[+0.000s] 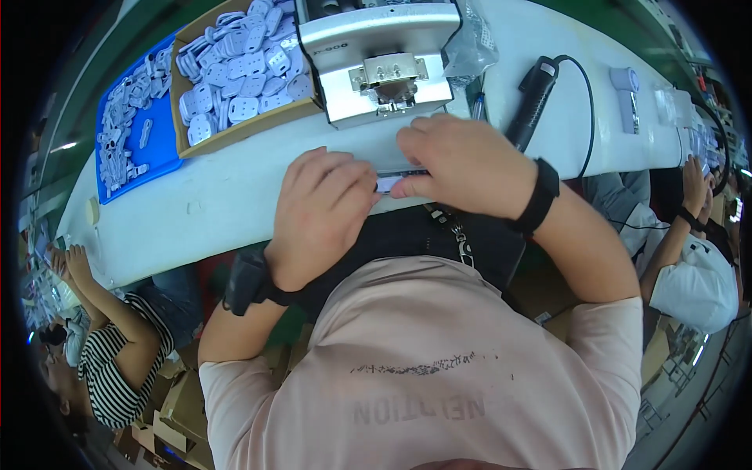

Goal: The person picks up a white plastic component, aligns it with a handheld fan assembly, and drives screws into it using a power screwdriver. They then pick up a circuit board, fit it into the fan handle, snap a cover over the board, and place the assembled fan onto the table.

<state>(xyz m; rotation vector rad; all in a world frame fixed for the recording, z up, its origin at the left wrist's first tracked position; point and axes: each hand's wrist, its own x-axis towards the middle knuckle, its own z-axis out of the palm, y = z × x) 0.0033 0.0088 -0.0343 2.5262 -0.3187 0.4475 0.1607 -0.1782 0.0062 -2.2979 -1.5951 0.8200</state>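
Close to the table's near edge, in front of the machine, both of my hands meet around a small pale flat part with a dark edge (386, 184). My left hand (321, 207) is closed at the part's left end, its fingers curled. From the right, my right hand (466, 164) pinches the part, with the thumb below and the fingers above. Most of the part is hidden by my fingers, so its exact kind cannot be made out. Just beyond my hands stands a silver bench machine (376, 63) with a metal fixture (392, 82) on its front.
Left of the machine, a cardboard box (243, 125) holds many white plastic housings. A blue tray (168, 149) of small white pieces sits beside it. On the right lie a black corded electric screwdriver (536, 102), a clear plastic bag (470, 43) and a white handheld device (627, 98). Co-workers sit at both sides.
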